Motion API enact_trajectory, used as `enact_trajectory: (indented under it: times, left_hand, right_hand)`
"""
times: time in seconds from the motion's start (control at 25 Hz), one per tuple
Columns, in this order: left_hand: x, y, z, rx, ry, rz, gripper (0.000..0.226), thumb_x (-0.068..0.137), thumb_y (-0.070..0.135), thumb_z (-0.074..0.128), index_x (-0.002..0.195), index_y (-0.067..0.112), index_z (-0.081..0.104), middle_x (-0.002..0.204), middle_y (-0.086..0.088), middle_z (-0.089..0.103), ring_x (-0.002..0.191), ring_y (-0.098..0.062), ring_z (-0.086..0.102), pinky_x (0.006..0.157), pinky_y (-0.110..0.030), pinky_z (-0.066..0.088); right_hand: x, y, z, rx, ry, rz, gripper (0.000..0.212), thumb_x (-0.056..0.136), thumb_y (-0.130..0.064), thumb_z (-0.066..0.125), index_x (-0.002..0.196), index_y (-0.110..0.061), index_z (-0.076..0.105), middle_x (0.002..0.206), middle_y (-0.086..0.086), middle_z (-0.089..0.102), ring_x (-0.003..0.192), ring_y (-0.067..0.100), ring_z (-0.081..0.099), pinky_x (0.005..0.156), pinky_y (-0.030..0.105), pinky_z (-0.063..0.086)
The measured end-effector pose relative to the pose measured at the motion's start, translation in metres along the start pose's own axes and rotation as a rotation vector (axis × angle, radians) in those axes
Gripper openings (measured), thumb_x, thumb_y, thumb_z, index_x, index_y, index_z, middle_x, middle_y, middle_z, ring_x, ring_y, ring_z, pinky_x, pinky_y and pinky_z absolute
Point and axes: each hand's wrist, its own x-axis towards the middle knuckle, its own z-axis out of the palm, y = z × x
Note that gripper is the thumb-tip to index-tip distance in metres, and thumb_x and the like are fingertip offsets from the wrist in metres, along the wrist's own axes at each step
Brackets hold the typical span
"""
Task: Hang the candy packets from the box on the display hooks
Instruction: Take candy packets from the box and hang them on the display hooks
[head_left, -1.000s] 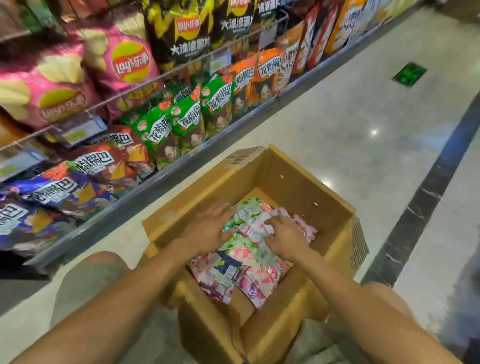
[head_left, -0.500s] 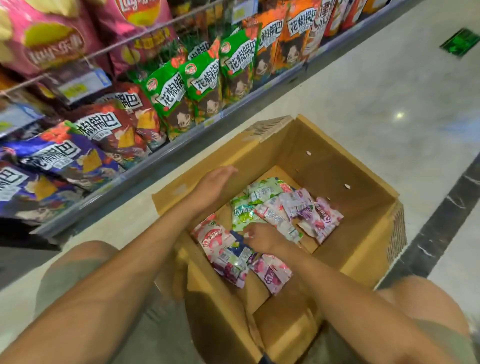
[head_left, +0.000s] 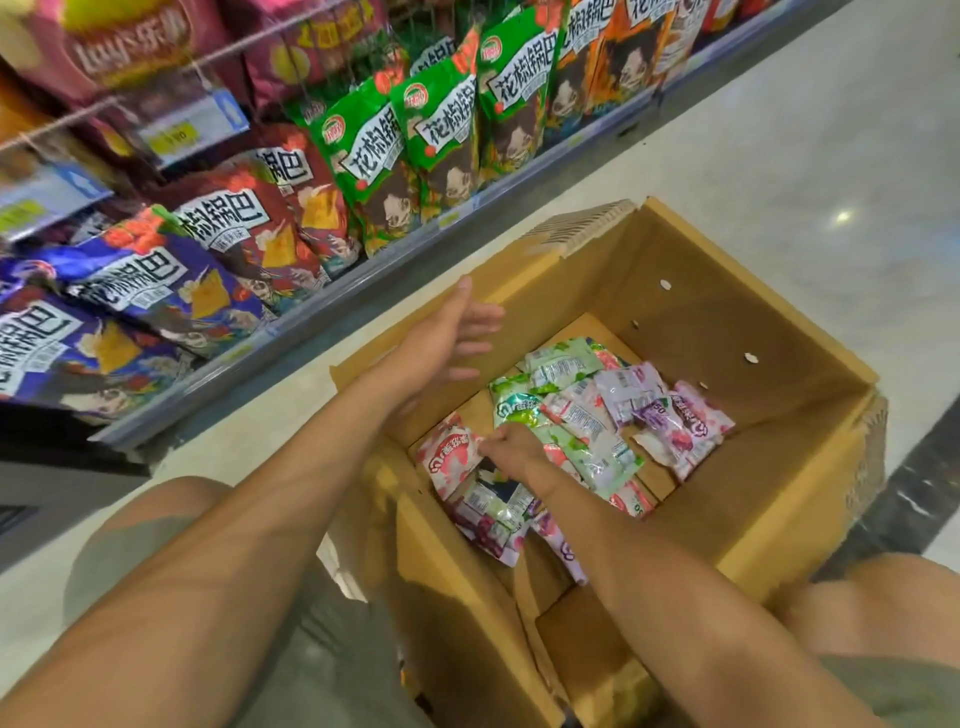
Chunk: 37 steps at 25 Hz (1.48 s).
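An open cardboard box (head_left: 717, 291) stands on the floor in front of me with several candy packets (head_left: 587, 415) lying on its bottom, green, pink and purple. My right hand (head_left: 511, 447) is deep in the box and pinches the edge of a pink and white packet (head_left: 449, 457) at the near left. My left hand (head_left: 452, 338) hovers above the box's left wall with fingers straight and holds nothing. No display hooks are in view.
A low shelf (head_left: 291, 332) of large snack bags, green, red and purple, runs along the left. Shiny pale floor (head_left: 779, 130) lies beyond the box, with a dark stripe at the right. My knees flank the box.
My left hand rose off the packets to the box's left wall. My right hand slid left across the pile and took hold of the pink packet. The view tilted down.
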Motion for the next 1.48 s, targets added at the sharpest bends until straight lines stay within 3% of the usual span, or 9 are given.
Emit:
enact_trajectory:
  times: [0.24, 0.32, 0.4, 0.56, 0.68, 0.8, 0.96, 1.28, 1.48]
  left_hand:
    - [0.014, 0.003, 0.009, 0.087, -0.146, -0.016, 0.091, 0.098, 0.077, 0.007, 0.144, 0.017, 0.059, 0.149, -0.001, 0.060, 0.141, -0.021, 0.052, 0.124, -0.043, 0.032]
    - [0.019, 0.003, 0.013, 0.153, -0.187, -0.006, 0.096, 0.095, 0.080, 0.006, 0.150, 0.016, 0.052, 0.155, -0.003, 0.053, 0.148, -0.021, 0.045, 0.127, -0.043, 0.026]
    - [0.020, 0.002, 0.018, 0.217, -0.212, -0.005, 0.100, 0.094, 0.080, 0.002, 0.157, 0.014, 0.042, 0.161, -0.004, 0.046, 0.152, -0.021, 0.038, 0.130, -0.042, 0.019]
    - [0.021, 0.002, 0.028, 0.234, -0.355, -0.052, 0.117, 0.083, 0.091, -0.001, 0.161, 0.011, 0.032, 0.166, -0.007, 0.036, 0.154, -0.022, 0.033, 0.130, -0.044, 0.017]
    - [0.027, -0.002, 0.033, 0.184, -0.514, -0.095, 0.116, 0.080, 0.097, 0.016, 0.155, 0.014, 0.046, 0.154, -0.008, 0.055, 0.144, -0.024, 0.049, 0.125, -0.047, 0.030]
    - [0.025, 0.000, 0.040, 0.254, -0.555, -0.051, 0.072, 0.094, 0.064, 0.057, 0.142, 0.011, 0.058, 0.136, -0.007, 0.070, 0.127, -0.026, 0.065, 0.117, -0.049, 0.045]
    - [0.026, -0.002, 0.045, 0.272, -0.466, -0.031, 0.024, 0.096, 0.023, 0.074, 0.116, 0.009, 0.071, 0.114, -0.008, 0.079, 0.108, -0.028, 0.075, 0.105, -0.051, 0.055]
    - [0.031, 0.001, 0.030, 0.491, -0.234, 0.067, 0.012, 0.090, 0.022, 0.081, 0.099, 0.017, 0.076, 0.102, 0.000, 0.081, 0.090, -0.015, 0.079, 0.094, -0.046, 0.061]
    - [0.031, 0.009, 0.017, 0.453, -0.023, 0.117, 0.018, 0.090, 0.025, 0.082, 0.104, 0.015, 0.078, 0.102, 0.003, 0.081, 0.090, -0.015, 0.078, 0.086, -0.048, 0.064]
  right_hand:
    - [-0.042, -0.037, -0.077, 0.334, 0.004, -0.195, 0.018, 0.098, -0.007, 0.063, 0.086, -0.014, 0.051, 0.084, 0.005, 0.061, 0.070, 0.011, 0.065, 0.065, 0.027, 0.055]
    - [-0.057, -0.048, -0.110, 0.292, 0.020, -0.244, 0.020, 0.099, -0.009, 0.064, 0.090, -0.015, 0.048, 0.069, 0.004, 0.063, 0.054, 0.011, 0.063, 0.056, 0.031, 0.058]
    - [-0.071, -0.060, -0.141, 0.169, 0.018, -0.299, 0.017, 0.101, -0.016, 0.065, 0.095, -0.016, 0.050, 0.060, 0.005, 0.062, 0.048, 0.018, 0.057, 0.047, 0.030, 0.047]
    - [-0.097, -0.087, -0.188, 0.108, -0.030, -0.327, 0.009, 0.103, -0.015, 0.061, 0.101, -0.010, 0.053, 0.086, 0.013, 0.071, 0.064, 0.022, 0.069, 0.045, 0.024, 0.049]
    - [-0.104, -0.098, -0.202, 0.040, -0.025, -0.332, 0.008, 0.103, -0.017, 0.061, 0.100, -0.012, 0.055, 0.083, 0.005, 0.071, 0.060, 0.012, 0.069, 0.044, 0.018, 0.048]
    - [-0.100, -0.099, -0.206, 0.021, -0.031, -0.353, 0.008, 0.104, -0.015, 0.060, 0.100, -0.011, 0.055, 0.080, 0.004, 0.069, 0.055, 0.007, 0.068, 0.044, 0.017, 0.048]
    - [-0.097, -0.104, -0.205, 0.057, -0.058, -0.372, 0.008, 0.103, -0.016, 0.061, 0.101, -0.011, 0.056, 0.080, 0.004, 0.073, 0.063, 0.014, 0.073, 0.049, 0.022, 0.053]
    - [-0.077, -0.089, -0.206, 0.176, 0.064, -0.394, 0.029, 0.104, -0.034, 0.059, 0.106, -0.007, 0.068, 0.096, 0.005, 0.074, 0.086, 0.022, 0.072, 0.063, 0.030, 0.057]
    - [-0.049, -0.030, -0.174, 0.252, 0.241, -0.123, 0.030, 0.110, -0.031, 0.044, 0.104, -0.010, 0.065, 0.105, 0.014, 0.069, 0.082, 0.020, 0.063, 0.069, 0.034, 0.051]
